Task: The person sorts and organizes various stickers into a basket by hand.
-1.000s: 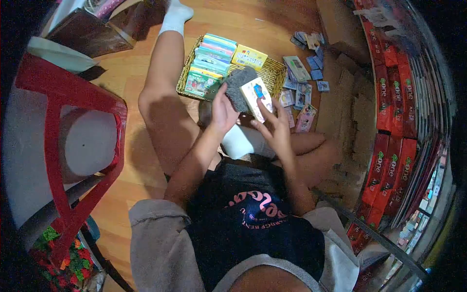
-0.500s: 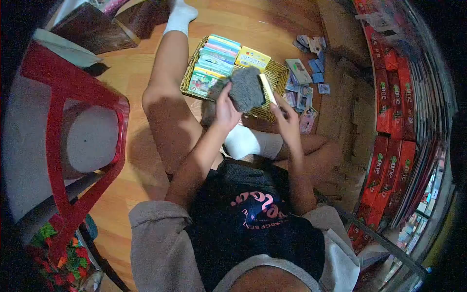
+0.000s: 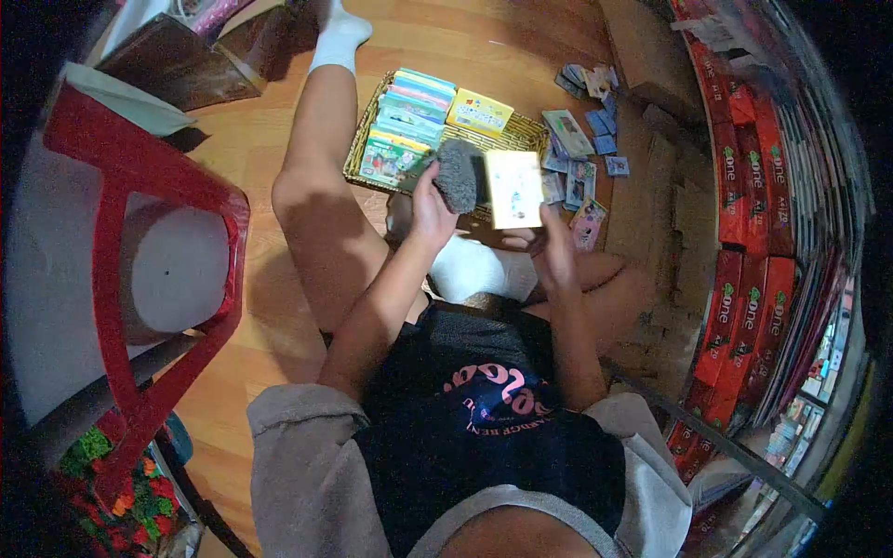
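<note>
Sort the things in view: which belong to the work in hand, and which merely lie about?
Apparently in use:
grey fuzzy fabric piece, left hand
pale-yellow rectangular box, right hand
brown woven basket

Apparently incidental:
red-framed chair
stacked red rectangular packs

Dim room, grainy picture — corners black, wide lens bowed chair (image 3: 139, 163) and red packs (image 3: 730, 316) at sides. Light fell brightest on box (image 3: 514, 189) and near sock (image 3: 470, 270), box print washed pale. Soft shadow lay on floor (image 3: 228, 386) beside leg (image 3: 330, 228) — right hand (image 3: 555, 249) looked slightly blurred.
</note>
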The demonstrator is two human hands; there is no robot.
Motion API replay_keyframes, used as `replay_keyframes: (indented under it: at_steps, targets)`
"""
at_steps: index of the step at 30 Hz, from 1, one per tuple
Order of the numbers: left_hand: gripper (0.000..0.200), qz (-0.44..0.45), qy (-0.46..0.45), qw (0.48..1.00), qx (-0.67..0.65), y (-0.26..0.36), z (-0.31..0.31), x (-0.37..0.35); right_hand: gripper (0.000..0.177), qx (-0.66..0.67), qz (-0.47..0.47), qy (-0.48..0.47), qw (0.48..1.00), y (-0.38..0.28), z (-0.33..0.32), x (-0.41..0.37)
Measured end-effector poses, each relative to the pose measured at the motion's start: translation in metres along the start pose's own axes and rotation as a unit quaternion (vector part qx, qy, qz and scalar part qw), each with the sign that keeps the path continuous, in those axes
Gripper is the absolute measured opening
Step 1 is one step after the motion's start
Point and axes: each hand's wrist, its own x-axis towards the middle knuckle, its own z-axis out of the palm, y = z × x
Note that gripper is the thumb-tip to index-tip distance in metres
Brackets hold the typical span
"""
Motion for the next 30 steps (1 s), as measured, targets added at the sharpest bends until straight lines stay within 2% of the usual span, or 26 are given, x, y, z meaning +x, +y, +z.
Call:
replay_keyframes:
  at_steps: [2, 4, 5, 6, 7, 8, 9, 10, 12, 14, 15, 17, 18, 20, 24, 26, 28, 30]
  targets:
    - [0.038, -0.033, 0.006, 0.999, 0.032, -0.008, 0.006, -0.004, 0.033, -0.076, 0.007, -0.008, 0.997, 0.013, 0.001, 0.005]
    - [0.040, -0.094, -0.067, 0.993, 0.026, -0.016, 0.001, -0.004, 0.028, -0.056, -0.011, -0.013, 0.998, 0.024, 0.002, 0.010]
    - [0.040, -0.095, -0.069, 0.993, 0.029, -0.016, -0.003, -0.004, 0.029, -0.143, -0.048, 0.017, 0.988, 0.029, 0.001, 0.013]
    - [0.043, -0.116, -0.143, 0.982, 0.028, -0.015, -0.005, -0.004, 0.031, -0.230, -0.083, 0.048, 0.969, 0.031, 0.003, 0.016]
    - [0.045, -0.137, -0.216, 0.966, 0.028, -0.014, -0.007, -0.005, 0.029, -0.246, -0.103, 0.050, 0.962, 0.033, 0.004, 0.017]
    - [0.045, -0.139, -0.216, 0.966, 0.029, -0.018, -0.008, -0.005, 0.029, -0.244, -0.103, 0.051, 0.963, 0.036, 0.004, 0.015]
    - [0.047, -0.107, -0.139, 0.983, 0.057, -0.023, -0.003, -0.005, 0.028, -0.379, -0.166, 0.115, 0.903, 0.025, 0.023, 0.004]
    - [0.048, -0.075, -0.062, 0.992, 0.084, -0.026, 0.000, -0.005, 0.028, -0.503, -0.224, 0.176, 0.816, 0.019, 0.033, -0.001]
    - [0.048, -0.078, -0.064, 0.991, 0.087, -0.026, -0.001, -0.003, 0.034, -0.478, -0.245, 0.175, 0.825, 0.027, 0.026, 0.005]
    - [0.048, -0.081, -0.064, 0.991, 0.087, -0.029, -0.005, -0.001, 0.043, -0.568, -0.301, 0.159, 0.749, 0.027, 0.027, 0.004]
    - [0.048, -0.073, -0.063, 0.990, 0.105, -0.030, -0.005, -0.002, 0.043, -0.569, -0.301, 0.159, 0.749, 0.028, 0.025, 0.005]
    - [0.046, -0.070, -0.063, 0.990, 0.107, -0.029, -0.005, -0.001, 0.058, -0.597, -0.298, 0.117, 0.736, 0.032, 0.022, 0.010]
    - [0.046, -0.071, -0.063, 0.990, 0.107, -0.028, -0.006, -0.001, 0.058, -0.597, -0.297, 0.117, 0.736, 0.031, 0.023, 0.009]
    - [0.041, -0.041, -0.037, 0.990, 0.130, -0.027, -0.006, 0.000, 0.067, -0.556, -0.273, 0.102, 0.779, 0.029, 0.025, 0.009]
    - [0.035, 0.001, -0.006, 0.978, 0.208, -0.025, -0.007, -0.002, 0.070, -0.540, -0.256, 0.114, 0.794, 0.026, 0.020, 0.013]
    - [0.032, 0.033, 0.022, 0.960, 0.278, -0.024, -0.005, -0.004, 0.069, -0.444, -0.256, 0.082, 0.855, 0.023, 0.014, 0.018]
    - [0.033, 0.050, 0.043, 0.958, 0.279, -0.025, -0.006, -0.003, 0.062, -0.443, -0.265, 0.097, 0.851, 0.019, 0.008, 0.023]
    - [0.033, 0.065, 0.063, 0.956, 0.280, -0.024, -0.008, -0.001, 0.050, -0.408, -0.209, 0.106, 0.882, 0.010, -0.002, 0.030]
